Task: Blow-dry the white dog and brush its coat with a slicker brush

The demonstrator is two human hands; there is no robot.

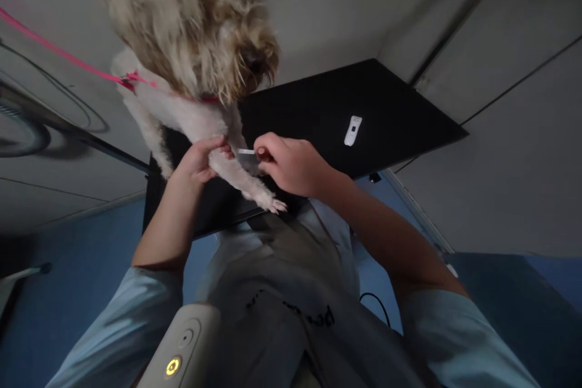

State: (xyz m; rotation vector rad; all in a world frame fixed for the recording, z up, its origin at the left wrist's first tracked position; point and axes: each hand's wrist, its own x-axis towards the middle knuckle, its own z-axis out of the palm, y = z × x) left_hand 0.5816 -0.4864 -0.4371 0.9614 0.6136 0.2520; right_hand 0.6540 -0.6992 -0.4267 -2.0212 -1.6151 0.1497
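A dog with a shaggy cream-brown head and short-trimmed body stands at a black-topped table. My left hand is closed around its foreleg, which stretches towards me with the paw at the table's near edge. Just right of that leg, my right hand is closed on a small tool. Only the tool's thin whitish strip sticks out, pointing at the leg; its kind cannot be made out. Further right lies a white oblong device with a dark square on it.
A pink leash runs from the dog's neck to the upper left. At far left is a grey hose. A pale device with a lit yellow button is close to the camera. A black cable hangs below the table.
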